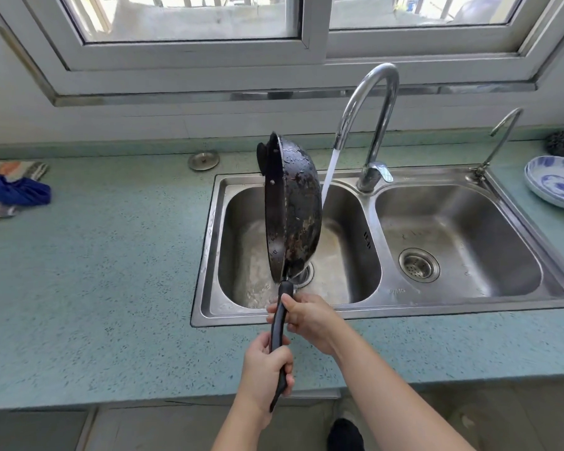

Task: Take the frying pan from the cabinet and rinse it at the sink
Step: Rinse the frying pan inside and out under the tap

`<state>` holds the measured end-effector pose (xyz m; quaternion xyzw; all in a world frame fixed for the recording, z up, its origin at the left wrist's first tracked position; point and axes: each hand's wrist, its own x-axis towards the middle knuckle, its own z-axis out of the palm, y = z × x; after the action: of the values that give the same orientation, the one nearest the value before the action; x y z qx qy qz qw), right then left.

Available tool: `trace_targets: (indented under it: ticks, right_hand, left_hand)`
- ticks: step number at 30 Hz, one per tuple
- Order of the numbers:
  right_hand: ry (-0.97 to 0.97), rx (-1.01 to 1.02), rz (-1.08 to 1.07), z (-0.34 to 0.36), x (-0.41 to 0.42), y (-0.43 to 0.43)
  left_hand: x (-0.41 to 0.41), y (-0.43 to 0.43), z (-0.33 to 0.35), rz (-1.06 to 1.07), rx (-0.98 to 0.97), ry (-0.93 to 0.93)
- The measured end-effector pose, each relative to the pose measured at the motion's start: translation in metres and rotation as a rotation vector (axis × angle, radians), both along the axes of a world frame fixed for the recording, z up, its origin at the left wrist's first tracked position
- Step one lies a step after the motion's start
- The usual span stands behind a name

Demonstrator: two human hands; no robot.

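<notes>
Where the pan is: black round metal frying pan (pixel 295 206), held up on edge above the left basin (pixel 349 255) of the stainless-steel double sink (pixel 437 309); inner side facing left, blotched wet underside facing right, lower edge just over that basin's drain.
Handle: long black handle (pixel 279 323), running down from the pan toward the person and out past the sink's front rim.
Left hand: left hand (pixel 267 362), fingers and thumb wrapped round the lower end of the handle, above the counter's front edge.
Right hand: right hand (pixel 310 317), fingers curled round the handle higher up, near the pan, just above the left hand.
Tap: tall curved chrome tap (pixel 372 102), rooted behind the divide between the basins, spout turned over the left basin.
Water: white stream of water (pixel 329 170), running down at a slant just beside the pan's underside; it seems to meet the pan's right edge, though the contact point is hidden.
Right basin: steel right basin (pixel 485 229), round perforated strainer (pixel 419 265) in its floor.
Small tap: thin chrome gooseneck spout (pixel 502 135), at the sink's back right corner.
Counter: speckled pale-green countertop (pixel 95 271), surrounding the sink.
Dish: blue-and-white patterned shallow dish (pixel 554 183), on the counter right of the sink.
Cloth: blue cloth (pixel 13 190), lying on a striped towel at the counter's left edge.
Cap: small round metal disc (pixel 204 160), on the counter behind the sink's left corner.
Window: white-framed sliding window (pixel 192 43), above the counter.
</notes>
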<state>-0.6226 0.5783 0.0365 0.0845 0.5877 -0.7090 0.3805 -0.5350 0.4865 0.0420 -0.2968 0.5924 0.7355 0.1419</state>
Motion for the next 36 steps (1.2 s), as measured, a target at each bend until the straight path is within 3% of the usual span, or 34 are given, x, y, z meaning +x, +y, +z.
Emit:
trace_targets:
  ticks: [6,14,22,36]
  right_hand:
    - [-0.110,-0.114,-0.149,-0.005,0.005,0.001]
    - [-0.149,-0.099,-0.261,-0.017,0.009,0.008]
    - [0.008,0.110,-0.235,-0.025,0.014,0.015]
    - [0.182,0.411,-0.246,-0.040,0.025,0.022]
  left_hand:
    - [-0.005,0.009,-0.001,-0.011,-0.165,0.020]
    - [-0.007,0.023,-0.013,-0.070,-0.312,0.070]
    - [-0.008,0.036,-0.023,-0.105,-0.541,0.071]
    - [-0.003,0.042,-0.026,-0.078,-0.510,0.021]
